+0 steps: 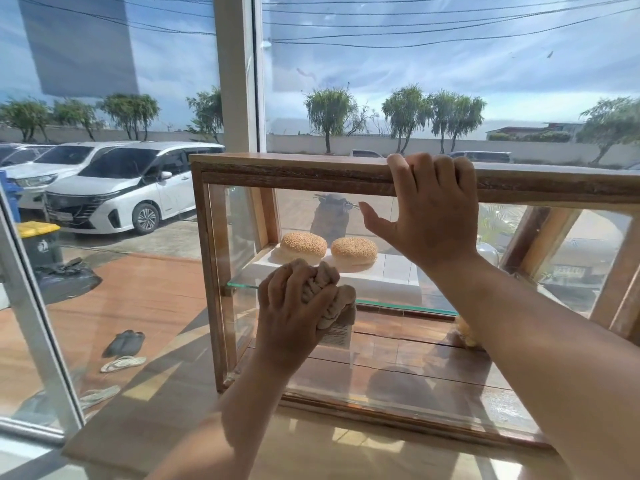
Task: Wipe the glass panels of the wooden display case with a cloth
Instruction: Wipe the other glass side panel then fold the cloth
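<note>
A wooden display case [207, 271] with glass panels stands on a wooden counter in front of me. My left hand [294, 313] is closed around a bunched beige cloth [332, 299] and presses it against the front glass panel [398, 358] near its left side. My right hand [429, 216] rests on the case's top wooden rail, fingers hooked over the edge, thumb spread below against the glass. Inside, two sesame buns [329, 249] lie on a white board on a glass shelf.
The counter [166, 403] sits against large windows [104, 202]. Outside are parked white cars [114, 192], a yellow-lidded bin [40, 240], black bags and sandals on a terracotta floor. A white window post [237, 74] rises behind the case.
</note>
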A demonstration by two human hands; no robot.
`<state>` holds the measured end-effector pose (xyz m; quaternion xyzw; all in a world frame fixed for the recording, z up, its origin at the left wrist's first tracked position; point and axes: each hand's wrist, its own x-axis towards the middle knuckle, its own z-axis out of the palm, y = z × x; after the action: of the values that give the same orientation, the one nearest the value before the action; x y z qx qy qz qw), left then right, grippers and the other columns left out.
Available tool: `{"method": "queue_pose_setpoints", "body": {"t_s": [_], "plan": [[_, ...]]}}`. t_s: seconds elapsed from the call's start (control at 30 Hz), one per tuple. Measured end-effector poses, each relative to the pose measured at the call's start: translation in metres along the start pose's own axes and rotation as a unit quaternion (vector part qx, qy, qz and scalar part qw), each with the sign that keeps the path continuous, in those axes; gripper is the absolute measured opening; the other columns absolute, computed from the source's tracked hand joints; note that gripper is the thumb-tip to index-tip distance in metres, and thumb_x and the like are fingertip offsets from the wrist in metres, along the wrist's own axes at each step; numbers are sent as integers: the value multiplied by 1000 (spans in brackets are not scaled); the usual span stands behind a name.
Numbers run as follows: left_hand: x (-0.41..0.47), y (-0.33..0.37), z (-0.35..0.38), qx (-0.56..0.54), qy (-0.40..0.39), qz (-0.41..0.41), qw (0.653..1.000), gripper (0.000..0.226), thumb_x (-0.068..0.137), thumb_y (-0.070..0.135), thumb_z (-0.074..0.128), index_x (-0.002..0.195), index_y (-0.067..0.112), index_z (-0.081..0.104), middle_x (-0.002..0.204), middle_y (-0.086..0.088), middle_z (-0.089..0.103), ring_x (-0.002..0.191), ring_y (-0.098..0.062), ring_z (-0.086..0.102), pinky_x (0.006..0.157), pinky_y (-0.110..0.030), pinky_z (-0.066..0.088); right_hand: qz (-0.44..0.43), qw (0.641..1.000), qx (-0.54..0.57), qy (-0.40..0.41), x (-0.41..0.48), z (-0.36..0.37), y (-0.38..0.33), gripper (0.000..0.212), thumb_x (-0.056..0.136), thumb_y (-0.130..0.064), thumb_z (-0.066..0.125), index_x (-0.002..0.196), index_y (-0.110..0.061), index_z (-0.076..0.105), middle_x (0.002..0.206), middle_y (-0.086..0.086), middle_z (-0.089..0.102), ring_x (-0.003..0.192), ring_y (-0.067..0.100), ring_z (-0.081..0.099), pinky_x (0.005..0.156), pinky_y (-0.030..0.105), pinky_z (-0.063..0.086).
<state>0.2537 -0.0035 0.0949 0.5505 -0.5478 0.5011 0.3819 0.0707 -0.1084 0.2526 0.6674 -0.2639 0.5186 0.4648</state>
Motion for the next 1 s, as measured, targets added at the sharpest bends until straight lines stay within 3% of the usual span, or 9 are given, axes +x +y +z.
{"method": "queue_pose_setpoints", "body": {"t_s": [0.13, 0.27, 0.33, 0.47, 0.7, 0.77, 0.87, 1.0], "plan": [[-20, -36, -13, 7, -25, -168, 985, 39, 81, 50, 60, 113, 27, 54, 127, -14, 42, 112, -42, 45, 94, -49, 38, 1, 1000, 11, -9, 1, -1, 0, 62, 96, -62, 45, 121, -7, 57, 105, 14, 59, 92, 34, 55, 88, 47, 36], [-11, -15, -11, -7, -15, -246, 969, 48, 81, 49, 59, 120, 23, 49, 126, -19, 41, 111, -42, 41, 93, -50, 37, 3, 1000, 8, -9, 0, 0, -1, 62, 96, -62, 44, 121, -7, 56, 105, 14, 59, 93, 34, 55, 88, 47, 37], [0, 9, -5, -18, -9, -211, 977, 46, 82, 47, 64, 119, 23, 50, 127, -18, 40, 114, -41, 41, 93, -50, 35, 2, 1000, 7, -8, 0, 0, -1, 62, 96, -62, 43, 122, -7, 56, 105, 15, 59, 93, 35, 55, 88, 47, 38], [16, 46, 7, -30, -19, -58, 998, 42, 79, 51, 72, 111, 29, 56, 127, -11, 40, 120, -36, 41, 92, -47, 33, 0, 1000, 4, -1, 0, 0, 0, 62, 96, -62, 43, 121, -7, 57, 103, 14, 59, 91, 34, 55, 88, 47, 37], [-10, 11, -1, -39, -23, 66, 997, 22, 87, 48, 68, 100, 30, 70, 122, -6, 48, 117, -33, 44, 106, -43, 28, 2, 1000, 13, 7, 0, 0, 0, 61, 97, -61, 44, 119, -6, 58, 102, 14, 59, 88, 34, 55, 87, 47, 38], [-11, 10, -3, -32, -44, 85, 995, 19, 87, 43, 68, 99, 29, 71, 121, -6, 48, 115, -34, 45, 105, -43, 28, 1, 1000, 10, 4, 0, 0, 0, 61, 96, -61, 45, 120, -6, 58, 102, 15, 60, 89, 34, 56, 88, 47, 38], [3, 9, -5, -25, -44, 94, 994, 19, 84, 40, 72, 100, 30, 68, 115, -5, 49, 108, -33, 50, 91, -45, 37, 1, 1000, 9, 15, 1, 1, -1, 60, 96, -61, 46, 119, -6, 59, 101, 14, 60, 87, 33, 55, 88, 47, 37], [17, -4, -7, -6, -18, 30, 999, 29, 84, 39, 67, 109, 30, 57, 118, -8, 46, 104, -32, 46, 82, -43, 39, 3, 1000, 17, 11, 0, 2, 1, 61, 97, -61, 44, 121, -7, 57, 102, 14, 60, 90, 33, 55, 89, 47, 37]]}}
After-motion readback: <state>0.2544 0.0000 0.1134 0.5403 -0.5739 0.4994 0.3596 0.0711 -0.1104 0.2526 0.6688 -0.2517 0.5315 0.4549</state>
